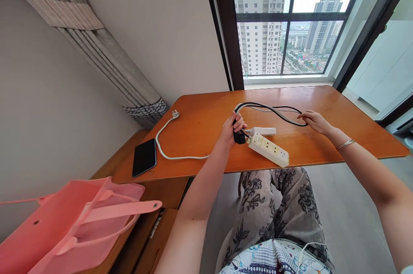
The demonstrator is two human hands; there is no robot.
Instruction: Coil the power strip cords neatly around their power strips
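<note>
My left hand (235, 127) is closed around a bundle of black and white power cords, with a black plug (239, 137) showing just under the fingers. The cords (267, 107) arc over to the right in a loop. At the far end of that loop, my right hand (313, 121) pinches the cords between thumb and fingers. Below the left hand lies a white power strip (269, 150) with several sockets, near the table's front edge. Behind it rests a second, slimmer white strip (263, 131), partly covered. A white cord with a plug (175, 114) stretches left across the table.
A black tablet or phone (144, 157) lies at the left end of the wooden table (193, 136). A pink bag (80, 226) stands on lower wooden furniture to the left. Behind the table are a window (287, 46) and a gathered curtain (106, 59).
</note>
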